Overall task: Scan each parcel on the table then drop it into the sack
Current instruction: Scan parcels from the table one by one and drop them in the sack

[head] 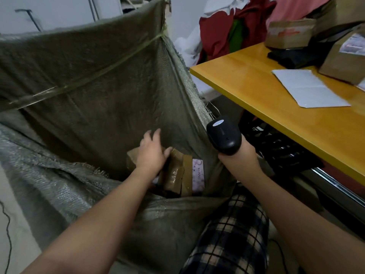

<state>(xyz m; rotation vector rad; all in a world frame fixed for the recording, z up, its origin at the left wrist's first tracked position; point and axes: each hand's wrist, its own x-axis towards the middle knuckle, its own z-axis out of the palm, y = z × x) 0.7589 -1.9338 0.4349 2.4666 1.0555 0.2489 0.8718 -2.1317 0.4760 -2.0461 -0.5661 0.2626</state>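
Observation:
A large grey-green woven sack [98, 86] stands open in front of me. Inside it lie several brown taped parcels [173, 175], one with a pale purple label. My left hand [152, 153] reaches into the sack with fingers spread, hovering over a brown parcel [131, 157] that it partly hides; its thumb lies at the parcels' edge. My right hand [237, 157] grips a black barcode scanner [224, 135] at the sack's right rim, the fingers hidden behind it. On the yellow table [256, 76] to the right sit two brown cardboard parcels [288, 32] [343, 62].
A white flat envelope [308, 88] and a black object [292, 56] also lie on the table. Red, white and pink cloth [227, 26] is piled behind it. Dark crates [276, 147] sit under the table. A black cable [7, 234] runs along the floor at left.

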